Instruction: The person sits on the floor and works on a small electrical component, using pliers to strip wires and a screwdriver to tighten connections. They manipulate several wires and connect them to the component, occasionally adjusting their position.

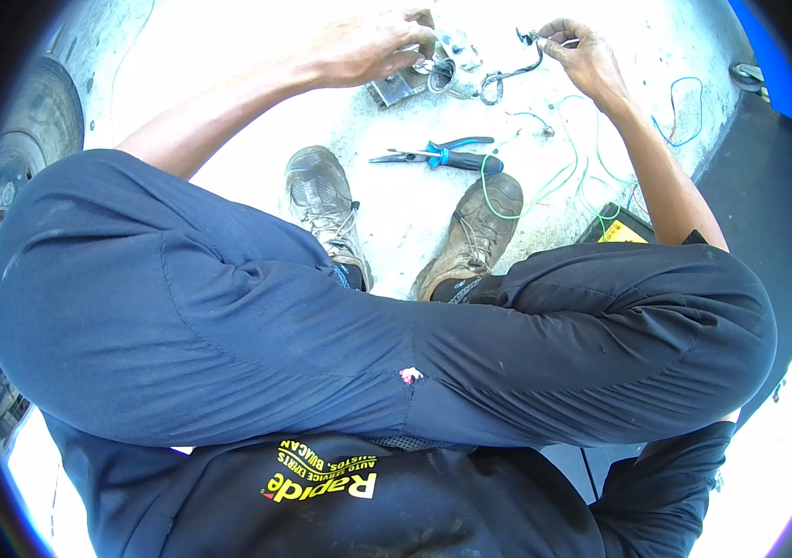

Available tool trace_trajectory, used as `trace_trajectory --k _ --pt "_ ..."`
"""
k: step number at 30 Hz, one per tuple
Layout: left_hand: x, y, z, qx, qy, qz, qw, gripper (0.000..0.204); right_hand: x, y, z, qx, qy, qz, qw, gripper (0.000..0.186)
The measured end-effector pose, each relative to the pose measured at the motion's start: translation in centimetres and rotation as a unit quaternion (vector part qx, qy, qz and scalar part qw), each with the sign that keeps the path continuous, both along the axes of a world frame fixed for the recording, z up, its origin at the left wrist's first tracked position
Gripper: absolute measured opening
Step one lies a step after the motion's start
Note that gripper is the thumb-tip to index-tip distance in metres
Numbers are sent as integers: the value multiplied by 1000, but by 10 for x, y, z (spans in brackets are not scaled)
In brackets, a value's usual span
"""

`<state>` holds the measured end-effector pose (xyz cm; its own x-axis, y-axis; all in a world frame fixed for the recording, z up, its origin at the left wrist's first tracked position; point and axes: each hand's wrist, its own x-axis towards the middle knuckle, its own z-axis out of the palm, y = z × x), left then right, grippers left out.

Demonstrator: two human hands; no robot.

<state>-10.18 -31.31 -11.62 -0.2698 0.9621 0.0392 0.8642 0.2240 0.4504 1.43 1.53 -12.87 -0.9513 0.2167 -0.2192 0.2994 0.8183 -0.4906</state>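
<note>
I squat on pale concrete, knees in dark blue trousers filling the lower view. My left hand grips a small grey metal part with a round socket at the top middle. My right hand pinches the end of a dark cable that curves from that part. Blue-handled pliers lie on the ground below the hands, just beyond my brown shoes.
Loose green, blue and white wires trail on the concrete at the right. A yellow and black box sits by my right knee. A tyre stands at the far left. A dark mat borders the right side.
</note>
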Motion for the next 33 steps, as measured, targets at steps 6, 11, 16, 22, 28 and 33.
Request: trace_trajectory --k 6,11,16,22,28,33 --pt "-9 2 9 -23 -92 -7 995 20 -15 -29 21 -157 61 -27 985 15" --pt "-14 3 9 -20 -97 -27 995 18 -18 -59 31 -231 26 3 973 17" --pt "-19 -2 8 19 -88 -81 993 14 -13 -59 25 -253 -27 22 967 22" --pt "3 -11 -11 -21 70 -44 996 27 -15 -70 11 -355 18 81 931 29" --pt "9 -21 -15 -53 24 -38 998 28 -10 -67 4 -334 -52 107 935 30" --pt "9 -20 -12 -73 -5 -36 997 28 -10 -59 -25 -218 62 270 936 37"
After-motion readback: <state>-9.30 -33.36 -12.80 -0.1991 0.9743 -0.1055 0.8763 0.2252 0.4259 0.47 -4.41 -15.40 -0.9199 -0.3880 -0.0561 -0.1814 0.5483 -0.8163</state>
